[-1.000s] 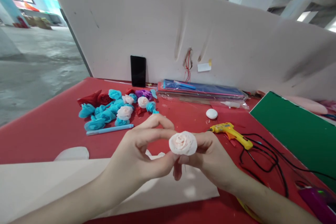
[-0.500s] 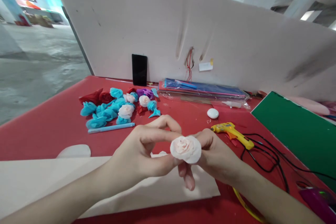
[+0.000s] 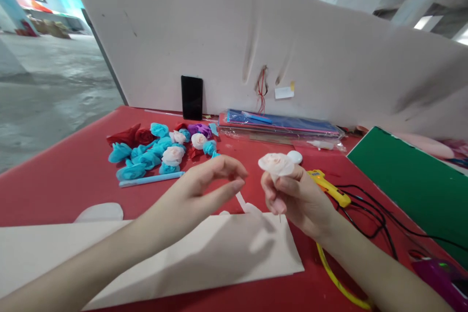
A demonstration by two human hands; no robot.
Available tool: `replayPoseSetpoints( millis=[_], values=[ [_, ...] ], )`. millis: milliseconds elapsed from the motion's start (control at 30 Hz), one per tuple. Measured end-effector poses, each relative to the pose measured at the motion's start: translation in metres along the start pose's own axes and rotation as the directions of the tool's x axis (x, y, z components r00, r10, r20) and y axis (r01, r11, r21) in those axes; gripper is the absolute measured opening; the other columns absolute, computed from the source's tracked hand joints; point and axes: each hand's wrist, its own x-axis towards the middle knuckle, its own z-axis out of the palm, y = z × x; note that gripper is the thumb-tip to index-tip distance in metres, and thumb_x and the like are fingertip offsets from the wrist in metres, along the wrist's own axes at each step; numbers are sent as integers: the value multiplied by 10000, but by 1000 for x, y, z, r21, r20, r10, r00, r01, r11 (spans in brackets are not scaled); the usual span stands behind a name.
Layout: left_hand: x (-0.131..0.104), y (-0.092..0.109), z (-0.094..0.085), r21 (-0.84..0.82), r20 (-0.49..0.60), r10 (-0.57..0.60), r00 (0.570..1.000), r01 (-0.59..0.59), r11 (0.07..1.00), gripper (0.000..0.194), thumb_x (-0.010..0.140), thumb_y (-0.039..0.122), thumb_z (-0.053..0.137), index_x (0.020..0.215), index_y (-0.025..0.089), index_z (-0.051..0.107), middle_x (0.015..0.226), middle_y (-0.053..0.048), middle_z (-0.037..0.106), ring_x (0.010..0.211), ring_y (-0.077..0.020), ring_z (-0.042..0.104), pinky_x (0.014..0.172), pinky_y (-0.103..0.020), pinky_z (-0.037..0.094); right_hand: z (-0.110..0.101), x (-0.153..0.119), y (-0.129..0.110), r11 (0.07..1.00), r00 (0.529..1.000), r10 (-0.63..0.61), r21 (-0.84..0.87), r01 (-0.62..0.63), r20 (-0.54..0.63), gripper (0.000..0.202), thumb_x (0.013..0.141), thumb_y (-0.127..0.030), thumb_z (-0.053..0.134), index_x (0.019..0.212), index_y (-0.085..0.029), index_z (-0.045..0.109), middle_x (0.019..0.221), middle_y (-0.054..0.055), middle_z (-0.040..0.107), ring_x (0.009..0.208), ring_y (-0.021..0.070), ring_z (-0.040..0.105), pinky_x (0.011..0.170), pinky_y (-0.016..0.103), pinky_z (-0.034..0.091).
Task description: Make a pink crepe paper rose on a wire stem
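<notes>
Toward the far left corner of the red table [image 3: 66,175], a heap of blue, red, white and purple paper flowers [image 3: 161,148] lies beside a blue stick [image 3: 151,180]. Nearer the front edge, a pale sheet of paper [image 3: 204,258] lies flat, with a small white cutout [image 3: 99,212] just left of its far edge. Above the sheet, the left hand [image 3: 197,195] hangs released, thumb and forefinger curved and apart, holding nothing. Just to its right, the right hand [image 3: 296,195] is clenched around the base of a pale pink paper rose [image 3: 276,163], which stands bloom-up over the middle of the table, clear of the left hand. Behind that hand lie a white disc [image 3: 297,156] and a yellow glue gun [image 3: 331,187] with black cables [image 3: 369,214]. A green board [image 3: 417,185] covers the right edge.
</notes>
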Motion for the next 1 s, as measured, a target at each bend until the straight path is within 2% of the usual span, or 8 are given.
replayPoseSetpoints(
  millis=[100, 167, 233, 333, 467, 633, 800, 1000],
  values=[
    [-5, -6, 5, 340, 204, -51, 978, -22, 940, 170, 829, 168, 460, 856, 235, 614, 886, 32, 652, 825, -137, 612, 759, -232, 472, -3, 1, -4, 999, 998, -50, -19, 49, -31, 123, 733, -245, 710, 632, -175, 711, 618, -19, 653, 439, 22, 546, 467, 132, 449],
    [-10, -14, 16, 456, 359, -12, 933, -164, 875, 228, 806, 120, 453, 885, 245, 626, 921, 29, 663, 834, -142, 619, 769, -245, 474, -4, 2, -5, 997, 997, -68, -39, 66, -42, 105, 732, -246, 711, 648, -182, 716, 611, -19, 648, 442, 28, 544, 459, 139, 446],
    [-15, -24, 30, 572, 398, 27, 917, -271, 774, 282, 792, 80, 430, 930, 213, 637, 937, -19, 674, 835, -178, 620, 752, -286, 486, -4, 2, -4, 995, 995, -84, -66, 81, -52, 103, 731, -247, 711, 651, -183, 718, 606, -16, 645, 451, 36, 547, 456, 146, 443],
    [-17, -35, 43, 692, 396, 98, 913, -367, 622, 367, 798, 55, 384, 1071, 141, 614, 1019, -91, 674, 894, -234, 603, 793, -360, 489, -3, 3, -2, 989, 992, -109, -111, 101, -65, 101, 727, -235, 712, 644, -179, 719, 581, -9, 635, 472, 56, 551, 444, 162, 430],
    [-17, -45, 41, 780, 370, 128, 920, -383, 495, 377, 862, 119, 346, 1166, 110, 570, 1143, -128, 634, 1017, -281, 561, 918, -481, 430, -2, 2, 0, 981, 990, -131, -154, 120, -61, 100, 733, -230, 705, 653, -174, 722, 534, -9, 610, 484, 69, 546, 443, 170, 422],
    [-18, -54, 34, 847, 255, 153, 955, -297, 441, 346, 900, 196, 334, 1065, 157, 636, 1135, -107, 652, 1091, -308, 539, 995, -581, 323, -1, 3, 0, 969, 985, -164, -198, 149, -60, 98, 740, -237, 696, 659, -189, 724, 596, -7, 639, 475, 64, 552, 477, 189, 461],
    [-23, -52, 43, 833, 303, 218, 928, -369, 413, 339, 881, 287, 396, 1133, 170, 591, 1156, -99, 651, 1116, -310, 538, 1010, -596, 305, -6, 3, 5, 916, 963, -267, -316, 246, -24, 58, 737, -230, 701, 704, -208, 743, 616, 0, 650, 524, 78, 566, 527, 204, 484],
    [-25, -46, 47, 793, 250, 204, 947, -321, 518, 246, 848, 224, 455, 1033, 166, 607, 1127, -107, 651, 1086, -291, 559, 1033, -589, 296, -3, -3, -3, 753, 876, -472, -471, 459, 100, 85, 694, -175, 727, 734, -243, 758, 726, 40, 720, 585, 130, 607, 499, 235, 487]
  ],
)
